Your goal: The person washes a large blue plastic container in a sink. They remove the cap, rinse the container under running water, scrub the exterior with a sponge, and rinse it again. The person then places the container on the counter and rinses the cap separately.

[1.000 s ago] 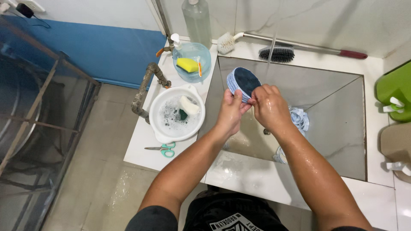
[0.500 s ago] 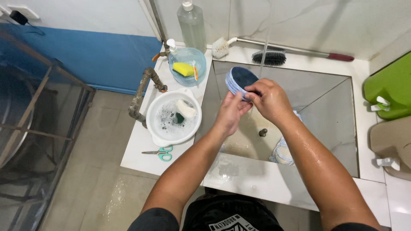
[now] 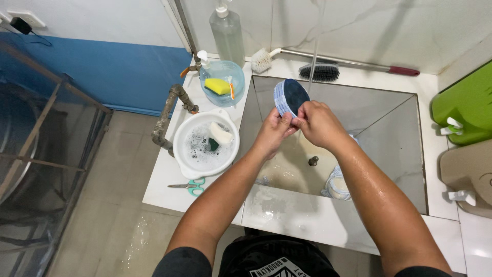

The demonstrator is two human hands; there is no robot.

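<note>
Both hands, left hand (image 3: 273,132) and right hand (image 3: 316,123), grip clamped on the blue bowl (image 3: 290,97) under running water (image 3: 313,56). Rinsing looks underway; more dishes (image 3: 339,183) lie below the grip in the sink (image 3: 389,128), unwashed.

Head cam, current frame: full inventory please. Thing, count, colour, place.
round cup: 1, dark blue inside, pale patterned wall, held over the sink under the water stream
sink: 1, grey, centre
cups in sink: at least 1, pale blue, near the right forearm
white basin: 1, soapy water with a sponge, left counter
scissors: 1, teal handles, in front of the basin
blue bowl: 1, clear blue, holds a yellow sponge, back left
pump bottle: 1, clear, against the wall
long-handled brush: 1, dark bristles, red grip, behind the sink
white brush: 1, back edge
green container: 1, right
beige container: 1, right
left hand: holds the cup's edge
right hand: grips the cup's edge
</note>
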